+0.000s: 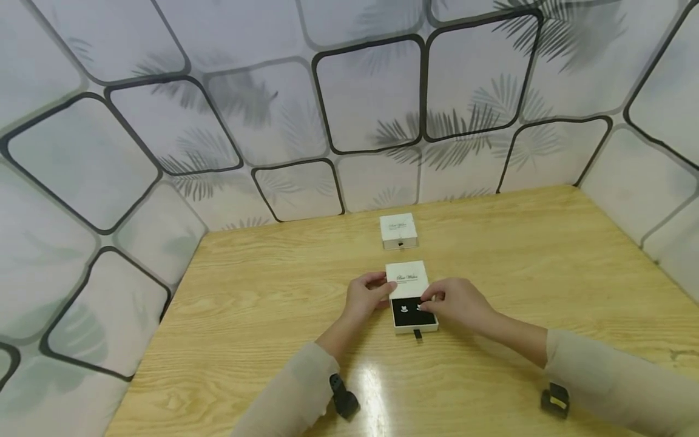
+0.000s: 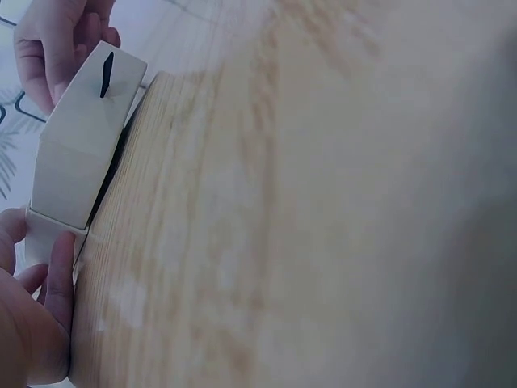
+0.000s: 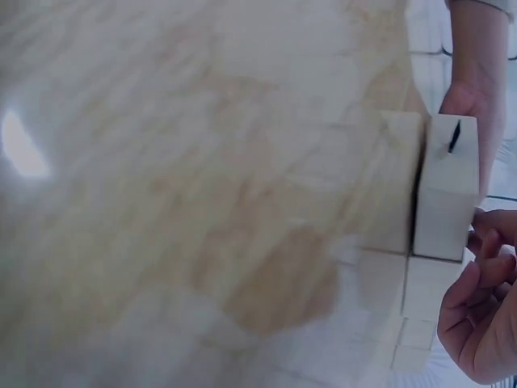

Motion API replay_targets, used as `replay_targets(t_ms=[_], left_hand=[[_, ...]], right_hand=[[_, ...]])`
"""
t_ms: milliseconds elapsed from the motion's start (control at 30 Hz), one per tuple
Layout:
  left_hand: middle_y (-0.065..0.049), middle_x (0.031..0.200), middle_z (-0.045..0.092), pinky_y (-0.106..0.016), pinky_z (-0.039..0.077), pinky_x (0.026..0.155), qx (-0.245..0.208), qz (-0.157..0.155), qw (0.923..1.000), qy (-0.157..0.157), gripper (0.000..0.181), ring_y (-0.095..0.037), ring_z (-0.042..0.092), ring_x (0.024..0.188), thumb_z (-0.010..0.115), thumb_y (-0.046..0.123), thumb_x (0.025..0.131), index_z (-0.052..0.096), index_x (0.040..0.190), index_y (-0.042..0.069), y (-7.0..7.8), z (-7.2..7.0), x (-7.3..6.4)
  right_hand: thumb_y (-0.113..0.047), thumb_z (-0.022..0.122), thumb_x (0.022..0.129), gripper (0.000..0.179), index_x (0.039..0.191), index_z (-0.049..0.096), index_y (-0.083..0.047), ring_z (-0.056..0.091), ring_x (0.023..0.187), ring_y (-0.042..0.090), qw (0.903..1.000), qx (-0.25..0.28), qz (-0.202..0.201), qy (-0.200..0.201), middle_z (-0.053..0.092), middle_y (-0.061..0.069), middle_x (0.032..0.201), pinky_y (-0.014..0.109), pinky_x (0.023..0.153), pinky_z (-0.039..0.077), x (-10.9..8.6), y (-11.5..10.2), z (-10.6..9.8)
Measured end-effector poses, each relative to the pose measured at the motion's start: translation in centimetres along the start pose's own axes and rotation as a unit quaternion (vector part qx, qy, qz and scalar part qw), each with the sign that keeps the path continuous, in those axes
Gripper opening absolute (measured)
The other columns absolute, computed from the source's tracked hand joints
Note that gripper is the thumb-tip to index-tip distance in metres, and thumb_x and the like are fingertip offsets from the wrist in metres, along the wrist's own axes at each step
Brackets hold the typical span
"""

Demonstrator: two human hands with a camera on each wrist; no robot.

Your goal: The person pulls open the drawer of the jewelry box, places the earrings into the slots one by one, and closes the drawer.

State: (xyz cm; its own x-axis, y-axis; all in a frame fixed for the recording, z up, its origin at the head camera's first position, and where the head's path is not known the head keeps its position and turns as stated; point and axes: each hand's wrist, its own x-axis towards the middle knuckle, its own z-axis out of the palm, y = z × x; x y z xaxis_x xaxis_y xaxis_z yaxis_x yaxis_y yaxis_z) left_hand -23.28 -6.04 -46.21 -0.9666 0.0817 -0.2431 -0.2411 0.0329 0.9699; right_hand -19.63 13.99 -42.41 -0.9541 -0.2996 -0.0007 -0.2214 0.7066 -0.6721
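Observation:
A white jewelry box (image 1: 408, 271) with printed lettering lies on the table, its drawer (image 1: 416, 329) slid out toward me. Inside the drawer is a black insert (image 1: 405, 320) bearing a small silvery earring (image 1: 404, 309) on its left half. My left hand (image 1: 363, 298) grips the left side of the box, thumb on the top. At the right half of the insert, my right hand (image 1: 460, 301) pinches a second small earring (image 1: 418, 307), mostly covered by the fingertips. In the left wrist view, the drawer's black pull tab (image 2: 107, 74) shows on its front face.
A second white box (image 1: 398, 228), closed, stands behind the first on the wooden table (image 1: 262, 303). Patterned fabric walls (image 1: 371, 97) rise along the back and sides. Each sleeve has a dark wrist device, one of them by the left forearm (image 1: 297, 385).

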Motion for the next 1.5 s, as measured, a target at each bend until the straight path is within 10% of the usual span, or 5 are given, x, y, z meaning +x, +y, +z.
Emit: replay_targets(t_ms=[567,867,1100,1367,1500], left_hand=[[-0.015,0.109,0.062,-0.03,0.06,0.069,0.001,-0.006,1.0,-0.001,0.042,-0.014,0.062,0.083,0.073,0.009,0.083,0.06,0.12,-0.004,-0.1,0.0,0.1],[-0.014,0.106,0.061,-0.03,0.06,0.067,0.002,0.002,1.0,-0.007,0.043,-0.013,0.06,0.081,0.072,0.009,0.083,0.058,0.121,-0.005,0.0,-0.2,0.0],[-0.014,0.104,0.06,-0.033,0.061,0.068,0.006,0.003,0.9999,-0.015,0.042,-0.011,0.058,0.078,0.07,0.005,0.084,0.057,0.121,-0.008,1.2,-0.2,-0.6],[-0.014,0.101,0.06,-0.032,0.06,0.07,0.01,0.004,0.9998,-0.015,0.039,-0.011,0.058,0.077,0.068,0.004,0.085,0.057,0.119,-0.011,3.0,-0.1,-2.1],[-0.015,0.102,0.06,-0.032,0.061,0.068,0.012,0.003,0.9999,-0.008,0.039,-0.014,0.059,0.079,0.07,0.004,0.084,0.058,0.118,-0.01,2.0,0.0,-1.6]], right_hand=[[-0.022,0.068,0.088,0.016,0.087,0.072,-0.007,0.039,0.042,0.008,0.9917,0.103,0.057,-0.052,0.067,0.003,0.074,0.022,0.037,0.037,-1.5,-0.8,-2.9],[-0.023,0.068,0.087,0.025,0.089,0.07,0.001,0.034,0.039,0.005,0.9592,0.215,0.135,-0.124,0.07,0.002,0.074,0.016,0.037,0.025,-2.1,-0.5,-3.4],[-0.023,0.066,0.088,0.019,0.089,0.067,-0.005,0.034,0.042,0.001,0.9001,0.325,0.223,-0.185,0.072,-0.001,0.077,0.013,0.039,0.023,-2.9,-0.3,-4.1],[-0.022,0.06,0.094,0.017,0.089,0.072,-0.011,0.058,0.052,-0.005,0.759,0.478,0.345,-0.277,0.073,-0.003,0.082,0.01,0.058,0.053,-3.3,0.1,-3.9],[-0.021,0.059,0.094,0.018,0.089,0.073,-0.011,0.067,0.067,0.002,0.7339,0.504,0.348,-0.294,0.073,-0.001,0.084,0.019,0.073,0.057,-3.9,0.6,-3.3]])
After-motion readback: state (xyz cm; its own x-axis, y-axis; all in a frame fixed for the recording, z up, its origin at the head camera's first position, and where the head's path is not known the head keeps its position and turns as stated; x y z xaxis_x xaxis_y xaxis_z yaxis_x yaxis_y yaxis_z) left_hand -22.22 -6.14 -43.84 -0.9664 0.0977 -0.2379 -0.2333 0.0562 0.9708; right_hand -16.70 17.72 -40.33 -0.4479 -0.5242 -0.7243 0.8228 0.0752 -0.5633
